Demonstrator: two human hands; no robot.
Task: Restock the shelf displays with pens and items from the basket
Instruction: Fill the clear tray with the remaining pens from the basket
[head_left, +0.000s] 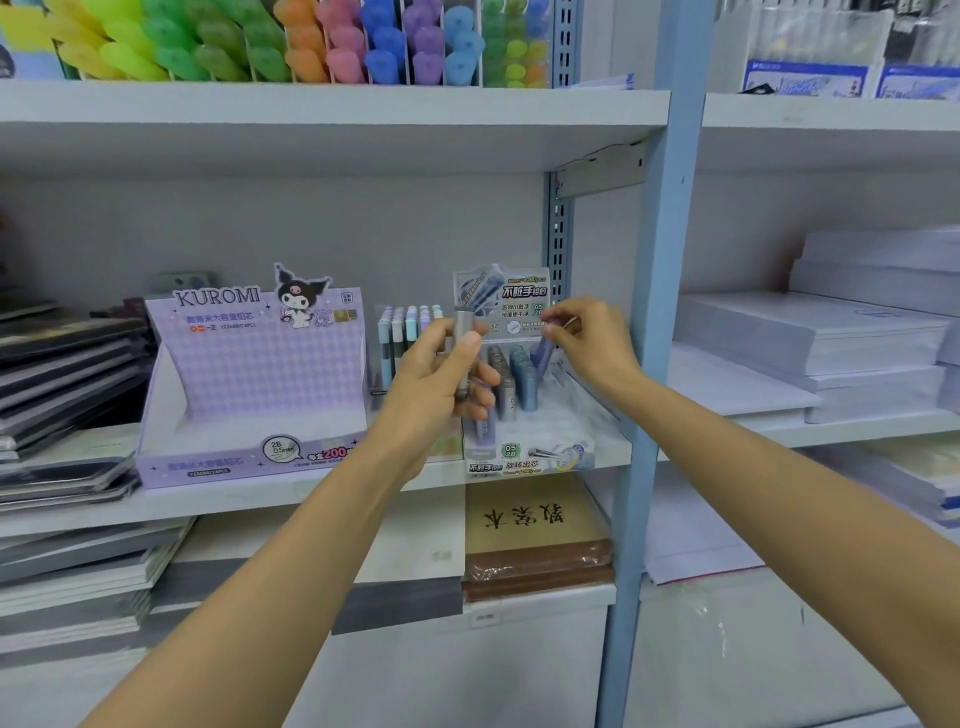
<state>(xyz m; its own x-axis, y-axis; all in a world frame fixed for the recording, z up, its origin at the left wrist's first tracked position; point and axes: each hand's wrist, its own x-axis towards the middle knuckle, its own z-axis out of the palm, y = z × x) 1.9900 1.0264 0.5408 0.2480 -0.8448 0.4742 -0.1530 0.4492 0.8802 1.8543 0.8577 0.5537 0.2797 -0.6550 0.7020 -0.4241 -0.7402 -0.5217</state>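
My left hand (439, 382) grips a few lead-refill tubes, a grey one (463, 358) standing upright under my thumb. My right hand (587, 340) pinches a purple tube (546, 349) by its top and holds it tilted over the white display box (545, 452). Grey and blue tubes (517, 374) stand in rows inside that box. Left of it stands a small rack of pastel pens (402, 332), and further left an empty purple Kuromi display box (249, 395). No basket is in view.
A blue shelf upright (660, 312) runs just right of the display box. Stacks of notebooks (62, 384) lie at the left and white paper packs (810, 343) at the right. Bright highlighters (291, 47) fill the shelf above. Notebooks and a brown pack (537, 561) lie below.
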